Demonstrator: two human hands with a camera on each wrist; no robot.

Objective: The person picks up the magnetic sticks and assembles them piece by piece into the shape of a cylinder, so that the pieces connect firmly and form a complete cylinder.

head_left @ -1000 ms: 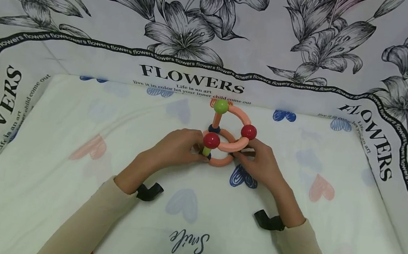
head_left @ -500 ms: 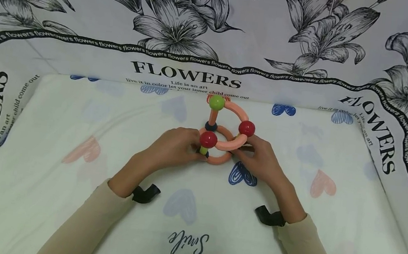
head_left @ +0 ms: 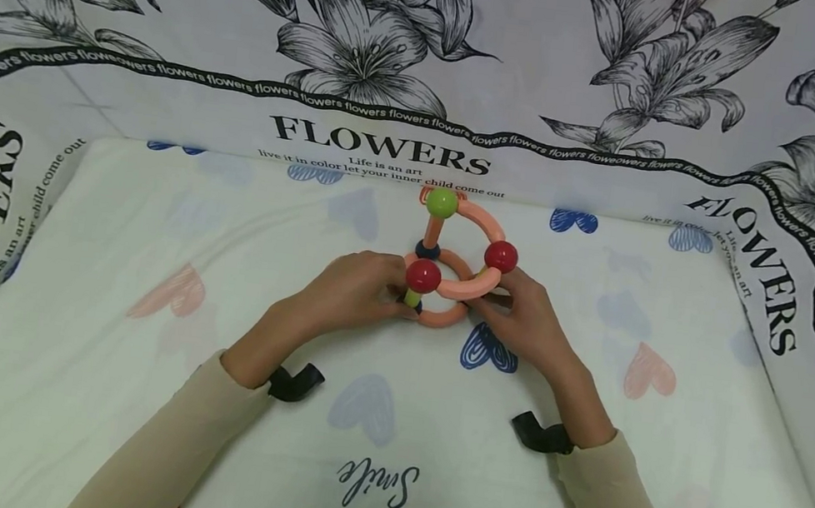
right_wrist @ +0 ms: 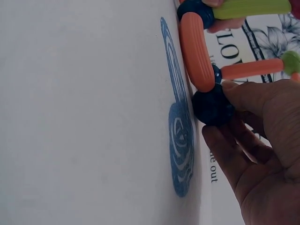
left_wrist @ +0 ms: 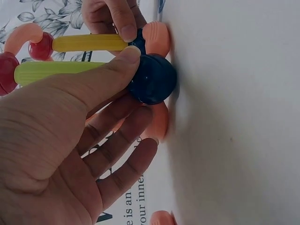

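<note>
A building-toy frame of rods and balls (head_left: 458, 288) stands on the white cloth between both hands. Curved orange rods form a ring at its base and an arc on top, where two red balls (head_left: 423, 276) and a green ball (head_left: 443, 203) sit. My left hand (head_left: 358, 286) grips a dark blue base ball (left_wrist: 157, 79) under a lime-green rod (left_wrist: 51, 72), thumb pressed on top. Across from it, my right hand (head_left: 525, 313) pinches another dark blue base ball (right_wrist: 210, 108). A yellow upright rod (left_wrist: 89, 43) rises on the right hand's side.
The white cloth (head_left: 249, 454) carries heart prints and lettering. Behind it lies a floral-printed cloth (head_left: 526, 75). Black curved pieces (head_left: 296, 382) sit at both wrists. An orange end (left_wrist: 162, 218) shows at the left wrist view's bottom edge; what it belongs to cannot be told.
The head view shifts slightly. Both hands keep their hold on the base balls, and the toy frame stays in the same place and shape.
</note>
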